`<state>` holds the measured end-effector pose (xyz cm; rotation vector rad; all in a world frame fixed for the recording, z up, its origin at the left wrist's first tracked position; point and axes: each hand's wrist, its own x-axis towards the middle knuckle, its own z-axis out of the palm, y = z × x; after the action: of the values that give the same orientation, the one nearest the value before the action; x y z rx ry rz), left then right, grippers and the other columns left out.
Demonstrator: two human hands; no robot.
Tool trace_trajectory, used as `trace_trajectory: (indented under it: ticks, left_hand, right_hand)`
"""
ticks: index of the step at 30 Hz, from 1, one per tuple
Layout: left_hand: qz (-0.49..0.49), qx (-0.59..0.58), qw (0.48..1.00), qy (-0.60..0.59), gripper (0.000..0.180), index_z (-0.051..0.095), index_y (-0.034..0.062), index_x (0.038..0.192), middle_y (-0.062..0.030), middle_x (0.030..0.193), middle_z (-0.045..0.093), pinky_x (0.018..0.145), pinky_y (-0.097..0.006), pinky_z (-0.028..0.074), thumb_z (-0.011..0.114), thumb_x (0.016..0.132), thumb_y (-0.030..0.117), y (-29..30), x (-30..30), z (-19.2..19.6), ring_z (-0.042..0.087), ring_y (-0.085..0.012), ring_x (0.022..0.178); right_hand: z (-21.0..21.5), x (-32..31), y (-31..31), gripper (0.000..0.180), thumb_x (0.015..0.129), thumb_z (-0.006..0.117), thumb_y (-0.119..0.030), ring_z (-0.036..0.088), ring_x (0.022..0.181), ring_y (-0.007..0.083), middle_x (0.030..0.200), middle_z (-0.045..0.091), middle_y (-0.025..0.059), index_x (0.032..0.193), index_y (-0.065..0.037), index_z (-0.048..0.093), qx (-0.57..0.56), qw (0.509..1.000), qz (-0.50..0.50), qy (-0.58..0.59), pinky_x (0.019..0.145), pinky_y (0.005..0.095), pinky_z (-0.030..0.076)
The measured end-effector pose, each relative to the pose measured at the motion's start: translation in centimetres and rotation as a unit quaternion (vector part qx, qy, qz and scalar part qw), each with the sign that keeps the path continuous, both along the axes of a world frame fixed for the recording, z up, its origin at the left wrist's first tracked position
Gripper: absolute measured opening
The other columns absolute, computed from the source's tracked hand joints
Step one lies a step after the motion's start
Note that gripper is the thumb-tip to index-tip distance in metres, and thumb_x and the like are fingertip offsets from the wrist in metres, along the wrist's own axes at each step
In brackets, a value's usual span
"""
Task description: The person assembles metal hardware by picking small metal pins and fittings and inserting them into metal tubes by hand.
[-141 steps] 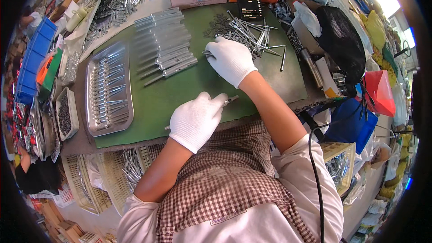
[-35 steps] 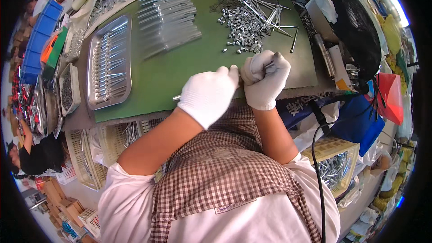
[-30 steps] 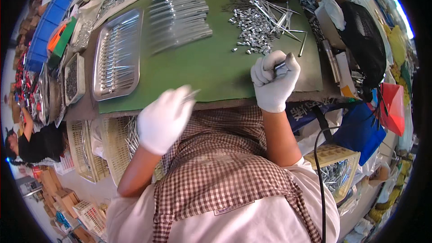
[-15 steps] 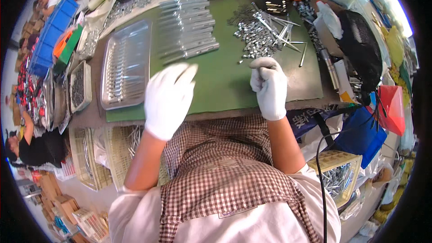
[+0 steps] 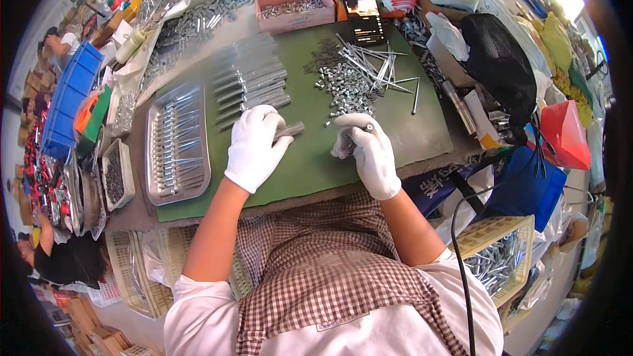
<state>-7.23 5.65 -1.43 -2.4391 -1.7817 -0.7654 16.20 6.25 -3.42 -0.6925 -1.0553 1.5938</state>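
My left hand (image 5: 256,148), in a white glove, is closed around a silver tube (image 5: 291,130) whose end sticks out to the right, slightly blurred. Just beyond it lies a row of similar silver tubes (image 5: 247,86) on the green work mat (image 5: 310,171). My gloved right hand (image 5: 372,161) has its fingers curled together, with a small round metal piece (image 5: 369,128) showing at the fingertips. Close above that hand spreads a pile of small metal fittings (image 5: 349,92). Several long thin metal rods (image 5: 379,69) lie loosely beside the pile.
A clear plastic tray (image 5: 206,178) with a row of metal rods stands at the left. Behind the mat are a pink box (image 5: 297,20) of small parts and a phone (image 5: 361,16). A black mesh bag (image 5: 498,59) and a dangling black cable (image 5: 461,250) are at the right.
The head view has shifted, so the table sits lower in it. My left hand, earlier near the tubes with fingers extended, now grips one. A small metal piece now shows in my right hand.
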Motion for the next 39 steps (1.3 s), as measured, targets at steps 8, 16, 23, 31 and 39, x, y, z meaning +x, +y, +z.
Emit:
trace_trajectory:
  ticks: [8, 16, 23, 31, 39]
  left_hand:
    - [0.024, -0.188, 0.976, -0.105, 0.03, 0.062, 0.0045, 0.119, -0.0154, 0.112, 0.068, 0.091, -0.039, 0.053, 0.067, 0.093, 0.017, -2.3, -0.4, 1.6, 0.067, -0.0339, 0.104]
    - [-0.112, -0.029, 0.993, -0.001, 0.026, 0.067, 0.0095, 0.113, -0.0091, 0.096, 0.066, 0.08, -0.04, 0.053, 0.07, 0.09, 0.021, -3.2, 3.7, 3.4, 0.066, -0.0296, 0.089]
    - [-0.079, -0.063, 0.993, -0.063, 0.031, 0.069, 0.0124, 0.118, -0.0083, 0.085, 0.064, 0.07, -0.038, 0.052, 0.073, 0.088, 0.019, -3.9, 3.4, 2.8, 0.065, -0.0274, 0.078]
    - [-0.064, -0.082, 0.991, -0.079, 0.03, 0.071, 0.0212, 0.115, -0.0056, 0.08, 0.061, 0.061, -0.037, 0.052, 0.069, 0.087, 0.015, -4.1, 4.1, 2.3, 0.063, -0.0262, 0.067]
    - [-0.009, -0.114, 0.993, 0.024, 0.019, 0.068, 0.0245, 0.109, -0.0062, 0.08, 0.058, 0.059, -0.04, 0.052, 0.065, 0.091, 0.021, -5.1, 5.3, 1.5, 0.065, -0.0275, 0.067]
  right_hand:
    - [1.0, 0.8, -1.7, 0.028, 0.106, 0.051, -0.015, 0.056, 0.072, 0.0081, 0.088, 0.064, 0.0035, 0.126, -0.003, 0.066, 0.079, 0.962, -0.006, -0.261, 0.068, 0.0247, 0.049]
    - [2.9, 1.6, -0.8, 0.029, 0.106, 0.053, -0.022, 0.049, 0.059, 0.0042, 0.078, 0.059, -0.0037, 0.122, -0.002, 0.068, -0.086, 0.974, 0.071, -0.196, 0.055, 0.0229, 0.043]
    - [2.7, 1.7, -0.7, 0.026, 0.102, 0.061, -0.023, 0.05, 0.062, 0.005, 0.072, 0.06, -0.0004, 0.106, 0.001, 0.071, -0.038, 0.947, 0.042, -0.315, 0.058, 0.0252, 0.044]
    - [2.5, 2.1, -0.5, 0.029, 0.099, 0.065, -0.023, 0.055, 0.064, 0.0096, 0.069, 0.062, 0.0069, 0.089, 0.004, 0.064, -0.005, 0.93, 0.037, -0.365, 0.063, 0.0298, 0.048]
    - [3.0, 3.0, 3.3, 0.018, 0.094, 0.067, -0.02, 0.065, 0.078, 0.0394, 0.084, 0.067, 0.02, 0.091, -0.002, 0.066, 0.184, 0.836, -0.132, -0.5, 0.07, 0.0416, 0.052]
